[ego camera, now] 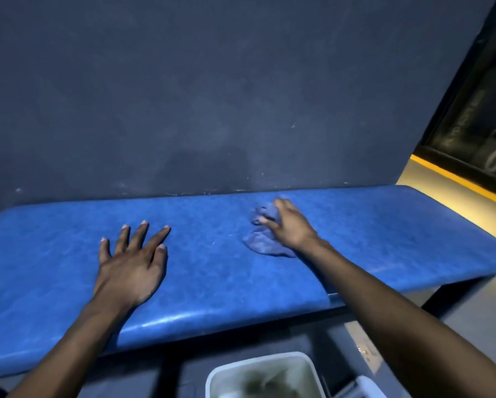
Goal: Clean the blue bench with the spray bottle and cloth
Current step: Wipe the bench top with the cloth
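Bench: blue bench (212,254), a long padded seat with a glossy, mottled vinyl-like cover; it runs across the view from left to right with its back edge against the wall; dark frame and legs show beneath the front edge.

Wall: dark blue-grey wall (212,96) directly behind the bench, matt, with pale scuffs and specks near the seat line.

Cloth: blue cloth (265,242), crumpled, lying on the seat right of centre, nearer the back edge than the front; its colour is close to that of the cover, a shade duller.

Right hand: right hand (289,226) on top of the cloth, palm down, fingers curled over and into the bunched fabric, gripping it against the seat; forearm reaches in from the lower right.

Left hand: left hand (132,259) flat on the bare seat left of centre, palm down, fingers spread wide, holding nothing; well apart from the cloth.

Bin: white plastic bin (265,374) on the floor below the front edge of the bench, rectangular with rounded corners, open at the top; its contents are blurred and cannot be told.

Floor: grey floor (470,305) visible under and to the right of the bench.

Right margin: a dark glazed panel (476,110) with pale, blurred lettering, and below it a yellow strip (459,179) running diagonally past the bench's far right end.

Spray bottle: none can be made out in this view.
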{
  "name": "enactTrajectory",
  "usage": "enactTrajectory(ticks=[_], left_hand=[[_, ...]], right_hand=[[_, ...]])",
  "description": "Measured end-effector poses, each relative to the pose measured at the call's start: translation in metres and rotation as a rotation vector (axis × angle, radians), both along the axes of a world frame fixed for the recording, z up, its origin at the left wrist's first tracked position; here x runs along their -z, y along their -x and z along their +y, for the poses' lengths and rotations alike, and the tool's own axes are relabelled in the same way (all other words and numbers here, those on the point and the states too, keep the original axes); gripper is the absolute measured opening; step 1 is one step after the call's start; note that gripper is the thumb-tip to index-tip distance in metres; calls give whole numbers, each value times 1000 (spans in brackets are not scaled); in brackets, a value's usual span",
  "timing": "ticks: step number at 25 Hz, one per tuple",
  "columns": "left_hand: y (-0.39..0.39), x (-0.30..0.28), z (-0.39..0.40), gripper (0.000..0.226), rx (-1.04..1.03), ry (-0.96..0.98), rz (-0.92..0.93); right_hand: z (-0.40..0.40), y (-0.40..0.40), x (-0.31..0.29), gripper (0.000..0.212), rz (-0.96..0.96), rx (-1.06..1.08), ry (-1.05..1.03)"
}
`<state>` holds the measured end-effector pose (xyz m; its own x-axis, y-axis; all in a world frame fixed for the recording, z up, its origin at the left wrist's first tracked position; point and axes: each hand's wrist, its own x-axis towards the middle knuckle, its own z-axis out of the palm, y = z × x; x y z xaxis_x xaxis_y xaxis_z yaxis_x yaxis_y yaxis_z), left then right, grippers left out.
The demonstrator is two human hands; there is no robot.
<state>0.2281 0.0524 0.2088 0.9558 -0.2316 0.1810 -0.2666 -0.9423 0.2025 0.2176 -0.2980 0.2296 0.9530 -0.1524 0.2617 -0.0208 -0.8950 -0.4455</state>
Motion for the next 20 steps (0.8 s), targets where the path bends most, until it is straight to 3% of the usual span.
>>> enactTrajectory(ticks=[3,6,8,11,15,20], left_hand=[[0,-1,-2,65,-11,-15,13],[2,-2,-7,63,-23,-20,27],[1,-2,-7,59,-18,-29,27],[1,-3,-3,60,-13,-20,18],[3,-5,-2,63,5,-17,20],[3,-4,-2,63,-4,-4,23]], right_hand=[[-51,70,2,41,8,135,27],[-8,126,7,51,-54,-65,51],[45,115,6,52,-67,-217,3],[109,47,3,37,-40,-319,-23],[77,-27,-2,39,29,-122,-52],[16,45,-3,39,42,128,37]])
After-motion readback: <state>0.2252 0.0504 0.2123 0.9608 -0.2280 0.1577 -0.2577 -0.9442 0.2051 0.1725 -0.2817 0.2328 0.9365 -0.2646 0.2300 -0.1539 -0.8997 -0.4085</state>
